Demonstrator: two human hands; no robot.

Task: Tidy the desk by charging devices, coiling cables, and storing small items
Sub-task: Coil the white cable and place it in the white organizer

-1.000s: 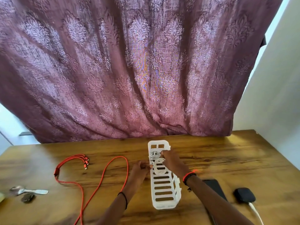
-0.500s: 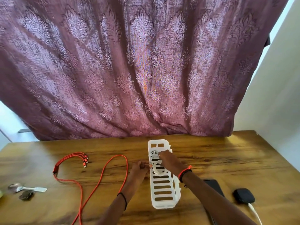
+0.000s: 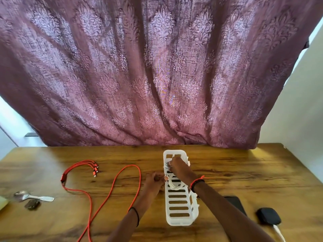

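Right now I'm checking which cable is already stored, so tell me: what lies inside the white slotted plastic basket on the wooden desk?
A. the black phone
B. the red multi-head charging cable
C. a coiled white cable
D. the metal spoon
C: a coiled white cable lies in the white slotted plastic basket, under the right hand; the red multi-head charging cable sprawls on the wooden desk to its left.

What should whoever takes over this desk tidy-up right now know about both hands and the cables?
Right hand: inside the white slotted plastic basket, pressing in the coiled white cable.
Left hand: fingers against the basket's left wall, steadying it.
Done: white cable nearly stowed.
Left: long orange multi-plug cable lies uncoiled on the wooden desk; black phone and black charging puck sit at right.
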